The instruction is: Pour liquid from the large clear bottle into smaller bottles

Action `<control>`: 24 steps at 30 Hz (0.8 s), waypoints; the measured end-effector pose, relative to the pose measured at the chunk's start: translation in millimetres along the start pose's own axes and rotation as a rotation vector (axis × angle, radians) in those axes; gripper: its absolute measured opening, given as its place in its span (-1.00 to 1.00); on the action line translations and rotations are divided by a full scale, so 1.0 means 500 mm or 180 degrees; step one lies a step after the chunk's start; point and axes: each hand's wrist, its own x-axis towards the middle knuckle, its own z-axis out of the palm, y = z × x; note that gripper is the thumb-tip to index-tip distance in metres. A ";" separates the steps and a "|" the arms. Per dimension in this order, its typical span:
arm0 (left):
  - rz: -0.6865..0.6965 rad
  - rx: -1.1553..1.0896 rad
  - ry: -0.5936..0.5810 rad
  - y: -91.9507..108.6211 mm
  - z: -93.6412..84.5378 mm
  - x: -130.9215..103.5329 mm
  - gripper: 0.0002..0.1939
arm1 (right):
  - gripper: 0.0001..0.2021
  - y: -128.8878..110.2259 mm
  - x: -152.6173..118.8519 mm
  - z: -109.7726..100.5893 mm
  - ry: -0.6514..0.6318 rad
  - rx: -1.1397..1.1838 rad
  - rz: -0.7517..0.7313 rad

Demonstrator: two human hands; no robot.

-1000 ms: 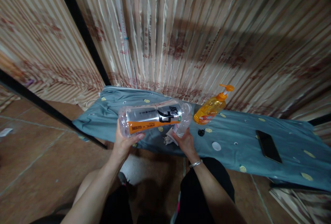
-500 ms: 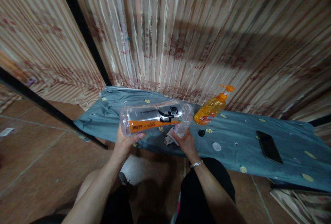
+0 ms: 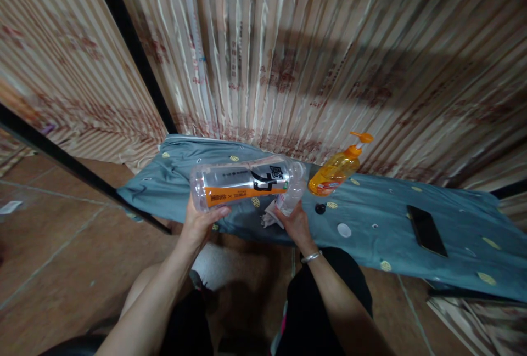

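My left hand [image 3: 201, 223] is wrapped round the base end of a large clear drink bottle [image 3: 242, 181] with a silver and orange label. This bottle lies almost level in the air, its neck pointing right. At its neck, my right hand [image 3: 297, 227] grips a smaller clear plastic bottle [image 3: 293, 194]. The two bottles' mouths are close together; whether they touch I cannot tell. A crumpled whitish cloth or tissue [image 3: 269, 216] shows beside my right fingers. Just right of the bottles stands a pump bottle [image 3: 335, 174] of orange liquid.
A narrow surface under a blue-green cloth [image 3: 395, 208] runs across in front of me. On it lie a small black cap [image 3: 320, 209], a white round disc [image 3: 344, 230] and a black phone [image 3: 426, 230]. Dark metal poles [image 3: 135, 49] and a striped curtain [image 3: 263, 60] stand behind.
Both hands keep their hold on the bottles, nearly unmoved. The view has shifted very slightly; the things on the cloth stay in place.
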 end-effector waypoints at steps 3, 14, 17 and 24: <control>-0.0017 0.0013 -0.0042 0.001 0.007 -0.001 -0.24 | -0.38 -0.001 0.001 -0.002 -0.0038 -0.0094 0.0015; 0.0009 -0.0008 0.0051 0.010 0.010 -0.003 -0.23 | -0.29 0.003 -0.001 0.002 0.0012 -0.0089 -0.0026; -0.0005 0.0011 0.0065 0.008 0.006 -0.001 -0.21 | -0.26 0.004 -0.001 0.000 0.0020 -0.0088 -0.0069; 0.0019 -0.0027 0.0066 0.006 0.005 0.001 -0.26 | -0.27 0.006 -0.001 0.000 -0.0028 -0.0102 -0.0069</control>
